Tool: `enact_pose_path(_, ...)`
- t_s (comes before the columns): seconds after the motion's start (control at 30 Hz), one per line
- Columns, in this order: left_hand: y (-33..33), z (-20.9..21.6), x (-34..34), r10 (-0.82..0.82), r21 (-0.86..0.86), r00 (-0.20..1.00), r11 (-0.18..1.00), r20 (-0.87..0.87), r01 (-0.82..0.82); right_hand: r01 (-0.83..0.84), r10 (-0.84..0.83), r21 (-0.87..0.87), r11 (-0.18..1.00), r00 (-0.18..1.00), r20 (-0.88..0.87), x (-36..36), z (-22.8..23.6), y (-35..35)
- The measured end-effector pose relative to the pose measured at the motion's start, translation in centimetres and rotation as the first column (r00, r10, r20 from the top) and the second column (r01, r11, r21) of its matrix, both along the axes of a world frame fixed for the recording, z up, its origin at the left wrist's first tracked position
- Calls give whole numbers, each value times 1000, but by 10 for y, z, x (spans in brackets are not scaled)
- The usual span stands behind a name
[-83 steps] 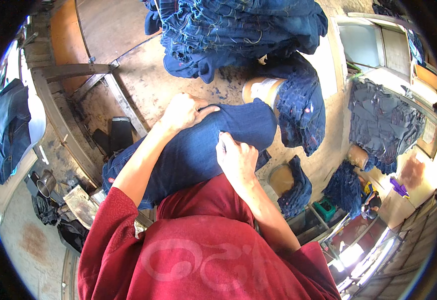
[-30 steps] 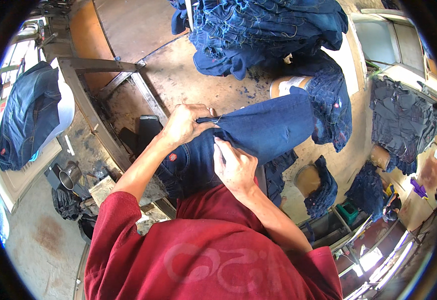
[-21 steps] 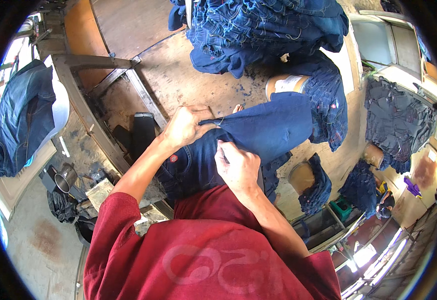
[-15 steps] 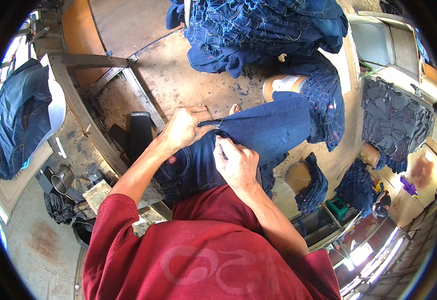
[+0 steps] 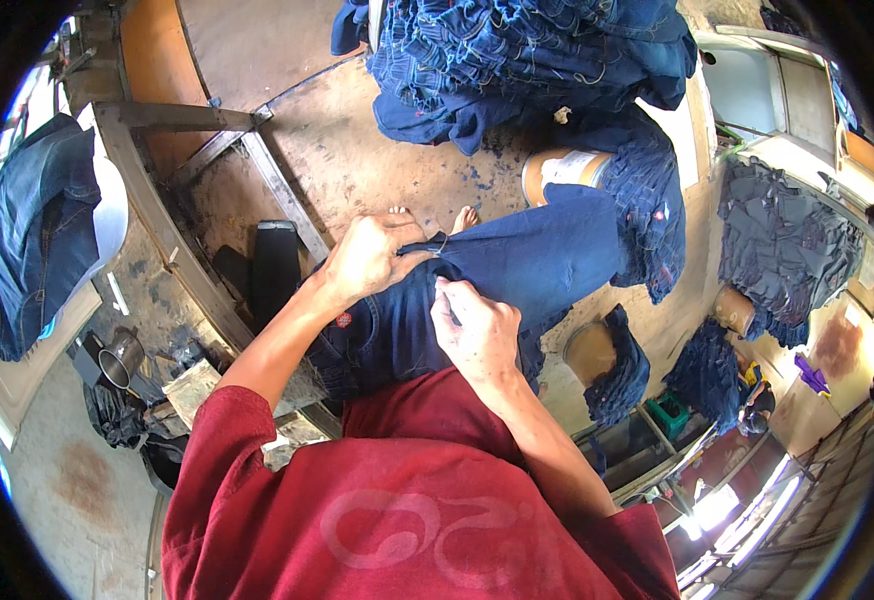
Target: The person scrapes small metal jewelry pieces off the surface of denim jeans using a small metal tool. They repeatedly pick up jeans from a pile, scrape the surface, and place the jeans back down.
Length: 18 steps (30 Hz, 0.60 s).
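A pair of blue jeans [image 5: 537,245] lies across my lap, one leg stretching away to the right. My left hand [image 5: 369,262] is closed on a raised fold of the denim, thumb and fingers pinched together. Close by, my right hand [image 5: 477,328] is pinched at the denim too, its fingertips curled in, hiding exactly what they grip. Between the two hands the cloth forms a dark fold, and a fine loose thread shows beside my left fingertips. Near the waist of the jeans is a small red round tag [image 5: 343,320].
A tall heap of jeans [image 5: 527,70] stands ahead. Right of it, more denim [image 5: 647,215] drapes a round drum [image 5: 547,178]. Grey garments [image 5: 787,235] are piled far right. At left, a wooden frame [image 5: 187,118], folded jeans [image 5: 37,240] and a metal cup [image 5: 123,358] are close by.
Both hands keep nearly the same place on the jeans. The view has shifted slightly, and more of the bare toes shows beyond my left hand.
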<state>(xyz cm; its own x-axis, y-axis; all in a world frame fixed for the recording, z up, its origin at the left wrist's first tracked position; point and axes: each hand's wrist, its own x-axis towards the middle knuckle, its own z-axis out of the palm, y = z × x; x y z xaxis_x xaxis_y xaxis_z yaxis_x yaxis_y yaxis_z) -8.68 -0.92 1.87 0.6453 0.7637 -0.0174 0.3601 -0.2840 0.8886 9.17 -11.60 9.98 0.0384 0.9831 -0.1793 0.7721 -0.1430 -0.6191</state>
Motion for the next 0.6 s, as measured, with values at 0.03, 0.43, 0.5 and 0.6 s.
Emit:
enact_pose_path(0.03, 0, 0, 0, 4, 31, 1000, 999, 7, -4, 24, -23, 14, 1000, 999, -23, 1, -3, 0)
enact_pose_path(0.43, -3, -5, 0, 30, 69, 999, 997, 45, -33, -169, 185, -101, 980, 966, 182, 4, 1, -4)
enact_pose_path(0.5, -2, -5, 0, 5, 30, 1000, 1000, -4, -5, -100, 109, -97, 990, 990, 92, 5, 1, -3)
enact_pose_path(0.6, -1, -5, -1, -20, 20, 999, 1000, -25, 21, -10, 10, 17, 1000, 1000, -14, 4, -7, 1)
